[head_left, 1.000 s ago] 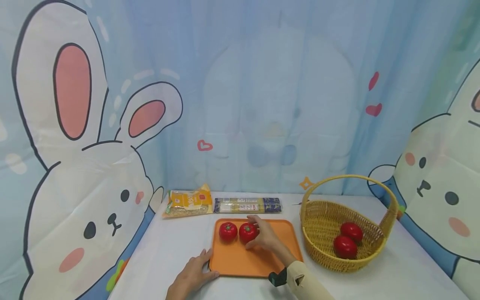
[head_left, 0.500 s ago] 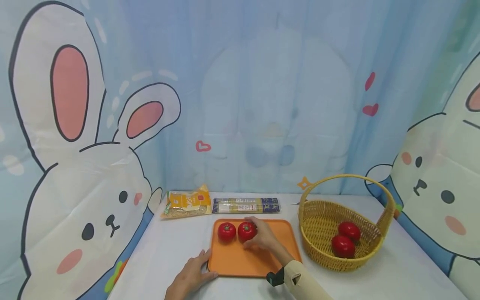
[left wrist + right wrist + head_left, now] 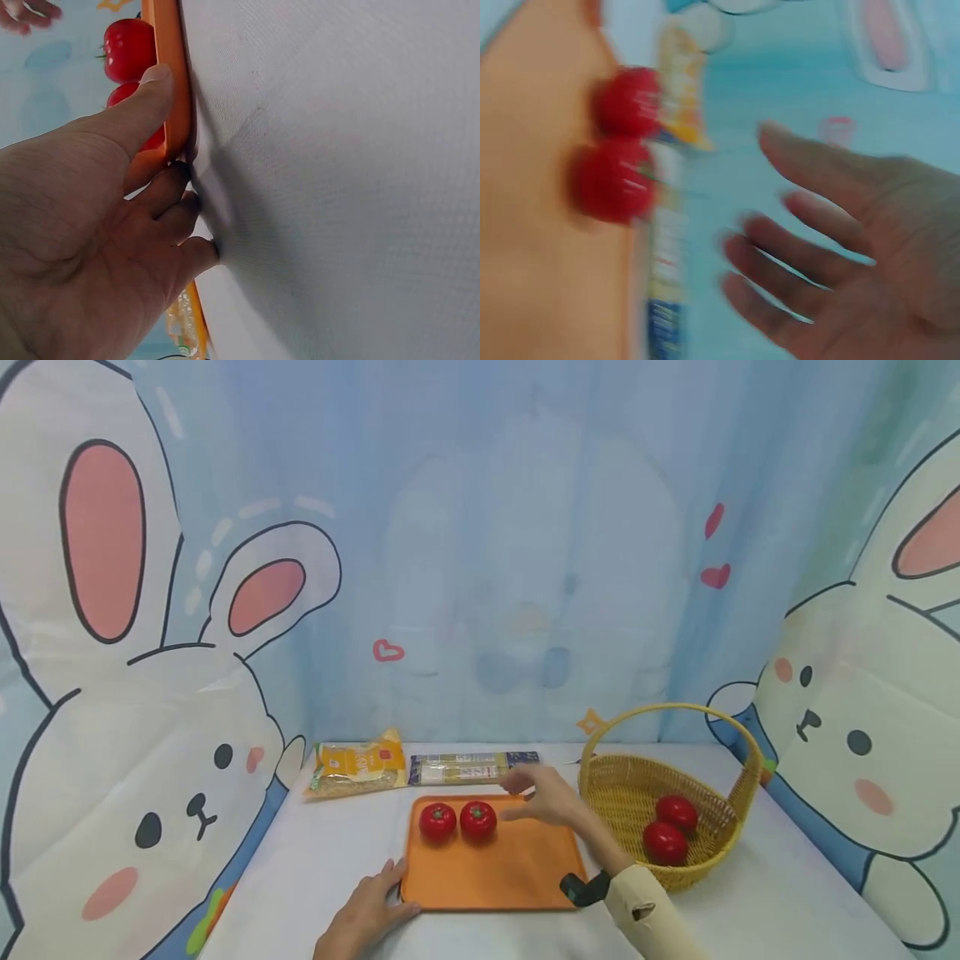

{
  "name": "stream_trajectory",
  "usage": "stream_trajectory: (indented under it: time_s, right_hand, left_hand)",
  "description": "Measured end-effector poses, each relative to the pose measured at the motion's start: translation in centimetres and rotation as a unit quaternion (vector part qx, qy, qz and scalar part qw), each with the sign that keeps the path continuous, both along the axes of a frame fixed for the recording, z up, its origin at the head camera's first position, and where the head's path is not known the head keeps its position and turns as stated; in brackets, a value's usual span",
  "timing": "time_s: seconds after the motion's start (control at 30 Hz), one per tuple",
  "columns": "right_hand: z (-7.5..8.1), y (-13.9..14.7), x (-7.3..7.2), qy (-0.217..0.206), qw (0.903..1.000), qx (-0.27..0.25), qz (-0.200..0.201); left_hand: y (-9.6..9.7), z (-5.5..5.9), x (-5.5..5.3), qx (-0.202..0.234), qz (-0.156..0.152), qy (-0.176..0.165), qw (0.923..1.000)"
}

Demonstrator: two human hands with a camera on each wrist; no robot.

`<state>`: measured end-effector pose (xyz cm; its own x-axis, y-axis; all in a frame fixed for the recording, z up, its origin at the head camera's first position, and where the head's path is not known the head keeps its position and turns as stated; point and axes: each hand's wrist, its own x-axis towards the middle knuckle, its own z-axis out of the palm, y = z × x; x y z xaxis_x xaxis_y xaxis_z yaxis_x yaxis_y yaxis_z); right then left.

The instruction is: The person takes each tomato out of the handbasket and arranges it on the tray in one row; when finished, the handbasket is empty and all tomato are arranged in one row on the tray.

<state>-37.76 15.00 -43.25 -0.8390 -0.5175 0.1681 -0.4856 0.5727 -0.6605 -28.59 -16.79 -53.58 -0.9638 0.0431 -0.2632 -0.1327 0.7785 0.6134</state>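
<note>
Two red tomatoes with green stems, the left one and the right one, sit side by side near the back left of an orange tray. My left hand holds the tray's front left corner; in the left wrist view its thumb lies on the tray wall and the other fingers are at the side. Raised over the tray's back right part, my right hand has its fingers spread and nothing in them. It is blurred in the right wrist view, apart from the tomatoes.
Right of the tray stands a yellow woven basket with a tall handle, holding two smooth red fruits. Behind the tray lie a yellow bag of grain and long flat packets. A blue curtain with rabbits hangs behind the table.
My right hand has let go of the right tomato and moved up and right, away from it. The left hand stays at the tray corner. The head view has turned slightly right.
</note>
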Motion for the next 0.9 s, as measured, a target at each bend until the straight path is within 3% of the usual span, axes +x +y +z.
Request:
stream_trajectory:
  time_s: [0.1,0.17,0.33,0.6,0.8,0.9]
  right_hand:
    - [3.3,1.9,0.5,-0.003,0.9986,0.030,0.045]
    - [4.9,3.6,0.9,-0.018,0.9970,0.056,0.051]
    - [6.1,8.6,1.2,-0.040,0.9929,0.111,-0.017]
    - [2.4,15.2,-2.2,-0.017,0.9888,0.082,-0.124]
    - [-1.1,18.6,-3.5,-0.007,0.9737,0.012,-0.227]
    - [-2.7,20.2,-3.9,-0.010,0.9617,-0.024,-0.273]
  left_hand:
    - [-0.3,0.2,-0.1,0.001,0.002,0.000,1.0000]
    - [-0.4,0.3,-0.1,0.001,0.000,0.003,1.0000]
    - [-0.6,0.4,-0.3,0.003,-0.003,0.001,1.0000]
    - [-0.7,0.0,0.0,-0.007,0.000,0.000,1.0000]
    - [-0.3,-0.6,0.1,-0.006,0.008,-0.014,0.9999]
    - [0.0,-0.6,0.0,-0.008,0.008,-0.009,0.9999]
